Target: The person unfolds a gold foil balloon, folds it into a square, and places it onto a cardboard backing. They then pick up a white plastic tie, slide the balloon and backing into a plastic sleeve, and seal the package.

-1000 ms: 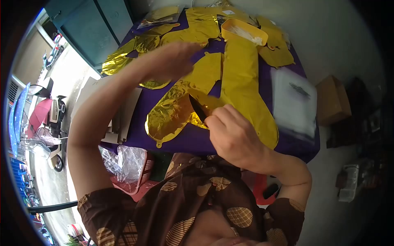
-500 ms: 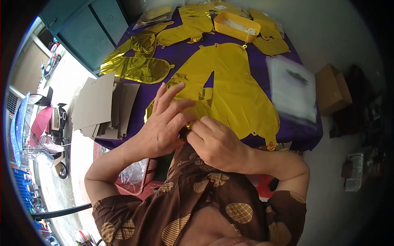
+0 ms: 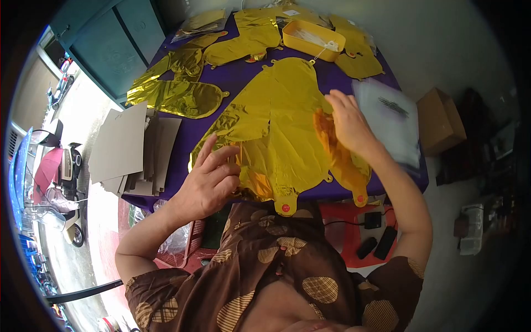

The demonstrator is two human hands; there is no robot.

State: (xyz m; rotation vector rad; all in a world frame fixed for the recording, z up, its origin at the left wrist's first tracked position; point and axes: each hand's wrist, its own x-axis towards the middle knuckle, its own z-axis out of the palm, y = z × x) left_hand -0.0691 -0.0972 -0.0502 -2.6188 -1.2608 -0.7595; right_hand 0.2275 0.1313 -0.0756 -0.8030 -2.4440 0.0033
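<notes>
Gold foil sheets [image 3: 293, 127] with small round tabs lie flat before me on the purple-covered table. Above their left part is my left hand [image 3: 213, 180], its fingers bent and spread apart, near a crinkled foil edge. My right hand [image 3: 349, 122] is raised at the right side of the foil, fingers curled beside a lifted or folded foil edge; whether it grips that edge is hidden. Two tabs with red marks, one of them a near tab [image 3: 285, 208], reach the table's front edge.
Grey cards [image 3: 119, 146] are stacked at the left. A yellow tray [image 3: 313, 44] with white items stands at the back, among more gold foil pieces [image 3: 243, 47]. Clear plastic bags [image 3: 390, 119] lie at the right, beside a cardboard box [image 3: 440, 122].
My hands have parted: the right moved up and to the right, the left slightly left and down. A foil layer has swung over, and a second red-marked tab now shows.
</notes>
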